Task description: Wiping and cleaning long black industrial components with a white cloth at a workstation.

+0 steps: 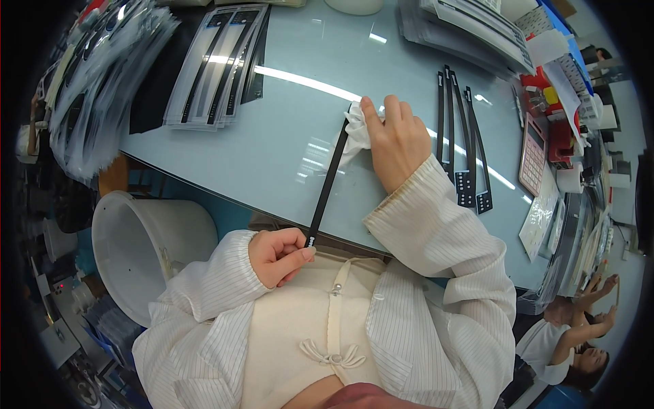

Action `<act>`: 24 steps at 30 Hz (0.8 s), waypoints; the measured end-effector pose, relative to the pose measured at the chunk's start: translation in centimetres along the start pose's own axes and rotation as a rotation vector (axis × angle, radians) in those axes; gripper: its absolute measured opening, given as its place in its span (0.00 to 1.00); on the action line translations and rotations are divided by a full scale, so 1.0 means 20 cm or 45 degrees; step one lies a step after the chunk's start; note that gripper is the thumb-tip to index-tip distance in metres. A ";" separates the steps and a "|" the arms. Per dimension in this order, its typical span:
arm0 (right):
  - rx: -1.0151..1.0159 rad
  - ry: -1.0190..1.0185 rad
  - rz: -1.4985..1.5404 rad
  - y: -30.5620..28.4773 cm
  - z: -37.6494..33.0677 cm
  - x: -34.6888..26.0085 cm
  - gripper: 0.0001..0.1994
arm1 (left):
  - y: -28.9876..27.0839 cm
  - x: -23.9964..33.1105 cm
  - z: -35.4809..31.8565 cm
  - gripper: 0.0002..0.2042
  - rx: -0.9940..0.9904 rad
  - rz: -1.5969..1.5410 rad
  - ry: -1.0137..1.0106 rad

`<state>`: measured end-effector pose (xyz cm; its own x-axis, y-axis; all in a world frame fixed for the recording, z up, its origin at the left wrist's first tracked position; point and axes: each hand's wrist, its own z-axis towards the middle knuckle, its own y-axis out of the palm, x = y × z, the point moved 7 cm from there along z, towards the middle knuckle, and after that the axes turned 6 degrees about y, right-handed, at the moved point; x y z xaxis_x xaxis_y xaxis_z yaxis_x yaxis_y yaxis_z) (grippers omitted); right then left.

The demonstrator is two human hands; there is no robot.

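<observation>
In the head view, the left hand point(278, 256) sits at 6 o'clock near the person's chest, its fingers point(304, 253) pinched shut on the near end of a long black strip point(330, 178). The strip runs up toward 12 o'clock across the edge of the pale blue tabletop point(286, 129). The right hand point(396, 142) rests at the strip's far end, fingers curled closed around a crumpled white cloth point(355, 134) pressed against the strip. At 3 o'clock, 4 more black strips point(463, 146) lie on the tabletop, beside a pink calculator point(532, 155). A white bucket point(146, 249) stands at 8 o'clock below the tabletop edge.
</observation>
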<state>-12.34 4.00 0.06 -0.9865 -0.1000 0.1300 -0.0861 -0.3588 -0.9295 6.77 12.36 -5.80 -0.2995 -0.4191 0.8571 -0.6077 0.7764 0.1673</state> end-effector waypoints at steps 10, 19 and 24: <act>-0.003 -0.119 0.588 -0.04 -0.06 -0.09 0.22 | 0.00 -0.04 0.00 0.11 0.046 -0.071 0.019; -0.143 -0.456 0.878 -0.06 -0.21 -0.34 0.24 | 0.02 -0.04 0.01 0.10 0.001 -0.018 -0.007; -0.006 -0.327 0.625 0.03 -0.05 -0.16 0.23 | 0.03 -0.04 -0.01 0.10 -0.017 0.054 -0.008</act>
<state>-9.47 5.09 -1.33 -0.8451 -0.4781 -0.2393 0.3741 -0.2091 -0.9035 6.85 13.28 -6.30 -0.3290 -0.3887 0.8606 -0.5848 0.7995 0.1376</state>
